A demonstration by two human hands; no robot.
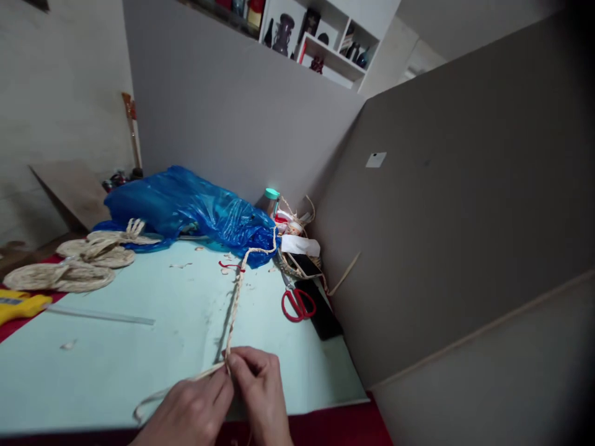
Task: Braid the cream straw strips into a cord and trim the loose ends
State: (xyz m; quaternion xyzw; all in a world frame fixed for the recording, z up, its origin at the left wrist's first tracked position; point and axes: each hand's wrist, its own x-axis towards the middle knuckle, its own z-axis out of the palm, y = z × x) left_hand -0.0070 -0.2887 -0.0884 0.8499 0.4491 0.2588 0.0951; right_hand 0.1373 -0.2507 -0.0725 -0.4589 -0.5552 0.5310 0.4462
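A pale braided cord (pixel 236 297) runs from beside the blue plastic bag down the table toward me. Its near end is pinched between the fingers of my right hand (pixel 260 387). My left hand (pixel 193 406) is closed against the same spot, its fingertips touching the cord's end. From there a loose pale strand (pixel 155 396) trails left over the table and curls near the front edge. The fingertips of both hands partly hide where the strands meet.
The blue plastic bag (pixel 186 198) lies at the back. Woven straw sandals (pixel 60 275) and a yellow glue gun (pixel 23 305) with a clear stick are left. Red-handled scissors (pixel 297 305) and a black phone (pixel 320 313) lie right, near a grey partition (pixel 446 204).
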